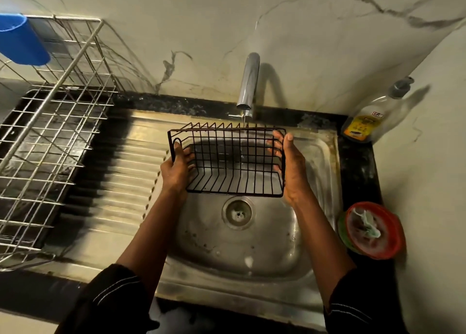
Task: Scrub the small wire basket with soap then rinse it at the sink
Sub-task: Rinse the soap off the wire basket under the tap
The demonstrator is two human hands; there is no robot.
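Observation:
A small black wire basket (pixel 227 161) hangs over the steel sink (pixel 325 162), tipped with its open side toward me. A thin stream of water from the chrome tap (pixel 249 81) falls through the basket's back wires. My left hand (pixel 176 168) grips the left end, thumb along the end wire and fingers curled inside. My right hand (pixel 290 164) holds the right end, thumb outside and fingers spread inside the end wall.
A large steel dish rack (pixel 50 132) stands on the left drainboard with a blue cup (pixel 22 40) hooked on it. A soap dispenser bottle (pixel 370 117) stands at the back right corner. A red bowl with a scrub pad (pixel 373 229) sits right of the sink.

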